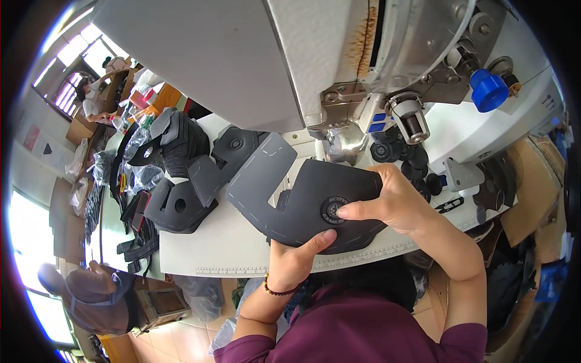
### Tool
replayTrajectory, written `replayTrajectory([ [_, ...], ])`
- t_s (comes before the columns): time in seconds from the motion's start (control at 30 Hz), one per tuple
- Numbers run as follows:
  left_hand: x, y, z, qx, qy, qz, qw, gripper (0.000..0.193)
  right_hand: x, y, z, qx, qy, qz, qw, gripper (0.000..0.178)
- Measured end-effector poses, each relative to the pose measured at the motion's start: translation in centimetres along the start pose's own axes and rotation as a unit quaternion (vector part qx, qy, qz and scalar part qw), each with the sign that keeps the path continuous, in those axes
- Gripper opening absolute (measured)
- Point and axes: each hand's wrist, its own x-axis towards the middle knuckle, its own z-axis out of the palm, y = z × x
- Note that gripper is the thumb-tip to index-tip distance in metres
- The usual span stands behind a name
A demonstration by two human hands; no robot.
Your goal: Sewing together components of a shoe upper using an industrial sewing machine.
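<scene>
- At frame centre I grip the dark grey cut panel from below with my left hand, thumb up on its edge, so it lies flat
- My right hand pinches its right edge, forefinger on the round badge, likely to steady the piece before the sewing machine above

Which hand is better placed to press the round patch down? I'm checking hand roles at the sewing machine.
Right. The right hand already has a fingertip at the round patch, while the left hand pinches the dark panel's lower edge.
</scene>
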Motion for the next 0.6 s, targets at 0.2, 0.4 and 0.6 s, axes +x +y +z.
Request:
replayTrajectory([
  [0.2,-0.1,0.1,0.1,0.014,0.011,0.0,1.0,0.041,0.0,-0.1,0.0,0.003,-0.002,0.0,1.0,0.023],
  [0.4,0.2,0.0,0.1,-0.005,0.017,0.002,1.0,0.043,0.4,0.3,-0.2,0.008,-0.01,0.013,1.0,0.025],
  [0.6,0.7,-0.2,-0.2,-0.001,0.028,0.007,1.0,0.042,0.9,0.5,-0.5,-0.023,-0.016,-0.007,1.0,0.024],
])
